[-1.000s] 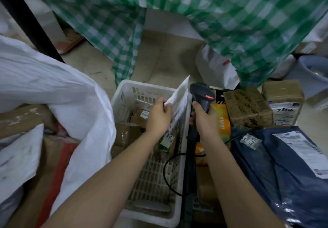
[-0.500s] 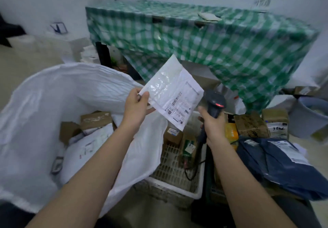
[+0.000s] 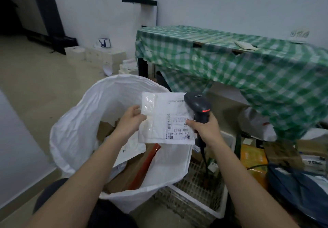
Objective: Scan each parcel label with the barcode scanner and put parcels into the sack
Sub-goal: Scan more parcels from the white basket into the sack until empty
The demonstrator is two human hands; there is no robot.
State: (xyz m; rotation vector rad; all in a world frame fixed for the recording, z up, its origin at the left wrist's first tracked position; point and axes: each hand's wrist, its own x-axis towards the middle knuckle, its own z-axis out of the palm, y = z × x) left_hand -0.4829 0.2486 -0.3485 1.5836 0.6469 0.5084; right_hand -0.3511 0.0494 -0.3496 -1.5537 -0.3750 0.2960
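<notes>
Beige floor, white wall: left hand (image 3: 130,119) pinches a white mailer (image 3: 159,121) over the part-filled sack (image 3: 74,130), right hand (image 3: 206,130) grips the barcode scanner (image 3: 198,103). Basket (image 3: 220,208) parcels wait.

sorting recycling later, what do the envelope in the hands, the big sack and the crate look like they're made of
Envelope: looks like glossy white plastic film, likely a bubble mailer given its puffy, crinkled shine, with a matte paper label stuck on.
Sack: probably woven plastic; dull white, with stiff broad folds and a rim that stands open by itself.
Crate: rigid white moulded plastic, judging by its lattice of slots and thick rim.
</notes>
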